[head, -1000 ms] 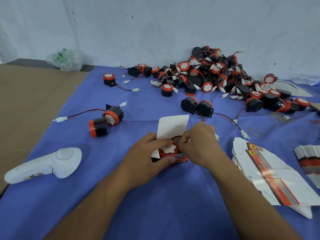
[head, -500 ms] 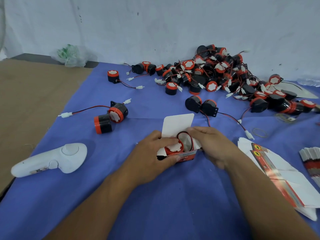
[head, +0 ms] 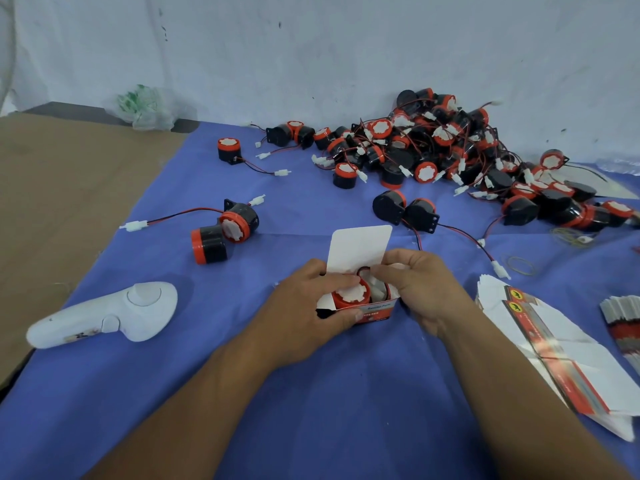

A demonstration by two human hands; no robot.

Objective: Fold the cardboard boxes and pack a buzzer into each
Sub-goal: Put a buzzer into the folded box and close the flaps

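1. Blue cloth [head: 311,410] is spread out, and a small cardboard box [head: 379,310] sits on it between both hands
2. Its white lid flap [head: 360,244] stands straight up at the back
3. One red and black buzzer [head: 351,296] sits inside the box, white face up
4. The left hand [head: 304,313] grips the left side of the box, thumb on the front
5. The right hand [head: 426,289] holds the right side, fingers curled over the edge
6. More buzzers [head: 450,150] lie piled by the wall, and flat boxes [head: 554,348] lie on the right
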